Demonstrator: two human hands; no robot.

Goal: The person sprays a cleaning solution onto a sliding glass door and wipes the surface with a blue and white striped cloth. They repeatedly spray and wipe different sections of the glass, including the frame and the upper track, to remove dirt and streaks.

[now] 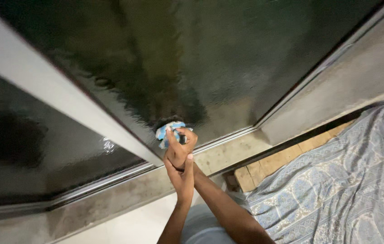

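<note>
Forearms rose from the bottom centre of the frame, crossing just below the wrists, and both hands met at one spot low on the dark glass pane [210,58]. The right hand [180,147] — its arm came in from the lower right — was clenched around a small blue-and-white cloth [167,131], pressing the wad flat against the glass just above the bottom rail. Only the upper edge of the cloth showed past the fingers, at the centre of the frame. The left hand [182,178] lay lower, its fingers wrapped about the right wrist; it gripped that wrist rather than the cloth, seemingly to brace it and add weight to the push.

The pane was textured and reflective, so a dim shadow of the person stood in it right above the cloth. A pale metal frame bar [65,106] ran diagonally from the upper left toward the centre, parting this pane from a second dark one at the left. Below the glass a grey concrete sill [228,151] stretched across the frame, stained and dusty. At the lower right lay a patterned blue-grey bedsheet [336,190], and between it and the sill the wooden edge of a bed base [264,169] showed — well apart from the hands.
</note>
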